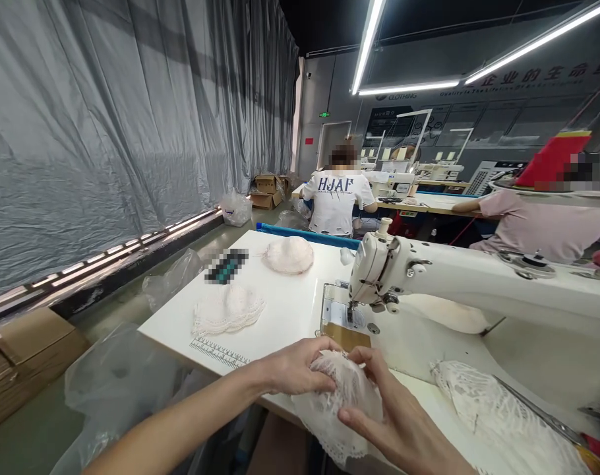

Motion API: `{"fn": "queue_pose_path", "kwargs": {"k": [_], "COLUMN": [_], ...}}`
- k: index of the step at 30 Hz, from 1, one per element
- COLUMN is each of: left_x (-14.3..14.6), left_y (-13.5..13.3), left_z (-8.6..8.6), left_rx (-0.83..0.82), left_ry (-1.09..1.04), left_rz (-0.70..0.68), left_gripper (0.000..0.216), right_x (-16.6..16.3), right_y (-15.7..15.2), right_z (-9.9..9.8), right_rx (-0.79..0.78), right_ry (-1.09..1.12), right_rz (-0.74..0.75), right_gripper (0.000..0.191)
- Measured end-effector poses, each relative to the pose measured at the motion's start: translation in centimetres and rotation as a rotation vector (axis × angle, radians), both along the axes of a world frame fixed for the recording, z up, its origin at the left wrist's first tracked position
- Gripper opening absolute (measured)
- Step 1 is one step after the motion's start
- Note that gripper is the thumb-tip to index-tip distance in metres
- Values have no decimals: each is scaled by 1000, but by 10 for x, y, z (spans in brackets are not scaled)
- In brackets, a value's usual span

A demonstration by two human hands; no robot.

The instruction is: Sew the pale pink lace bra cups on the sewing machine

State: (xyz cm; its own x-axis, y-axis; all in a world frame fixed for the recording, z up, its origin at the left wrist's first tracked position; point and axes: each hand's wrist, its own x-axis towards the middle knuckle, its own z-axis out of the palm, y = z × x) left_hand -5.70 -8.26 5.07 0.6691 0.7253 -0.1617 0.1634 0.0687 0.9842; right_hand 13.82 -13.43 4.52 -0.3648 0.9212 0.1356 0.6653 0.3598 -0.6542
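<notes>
Both my hands grip a white lace cup piece (347, 402) at the front edge of the sewing table. My left hand (304, 369) pinches its upper left part between thumb and fingers. On the other side, my right hand (384, 396) holds the lace with thumb and fingers. Just beyond is the sewing machine (379, 270), its needle and presser foot above the metal plate. Two pale cup pieces lie on the table: a lace-edged cup (228, 309) at left and a rounded cup (289, 254) farther back.
White lace fabric (498, 415) and scissors (537, 409) lie right of my hands. A printed ruler (219, 351) marks the table's front. Plastic bags (122, 376) and a cardboard box (28, 363) stand at left. Two people sit ahead at other machines.
</notes>
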Motion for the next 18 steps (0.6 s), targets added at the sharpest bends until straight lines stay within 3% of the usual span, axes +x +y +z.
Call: {"fn": "queue_pose_path", "kwargs": {"k": [4, 7, 12, 18], "left_x": [-1, -3, -4, 0], "left_y": [-18, -29, -41, -51], "left_z": [7, 10, 9, 9], "left_rx": [121, 164, 210, 136], "left_ry": [64, 21, 16, -7], "left_rz": [32, 23, -43, -72], "left_gripper": [59, 62, 34, 19], "right_x": [-5, -2, 4, 13], "right_y": [-4, -3, -15, -28], "right_z": [-6, 0, 19, 14], "right_rx": [17, -64, -309, -434], "right_ry": [65, 165, 375, 434], "right_rz": [-58, 27, 219, 115], "right_gripper": [18, 26, 34, 42]}}
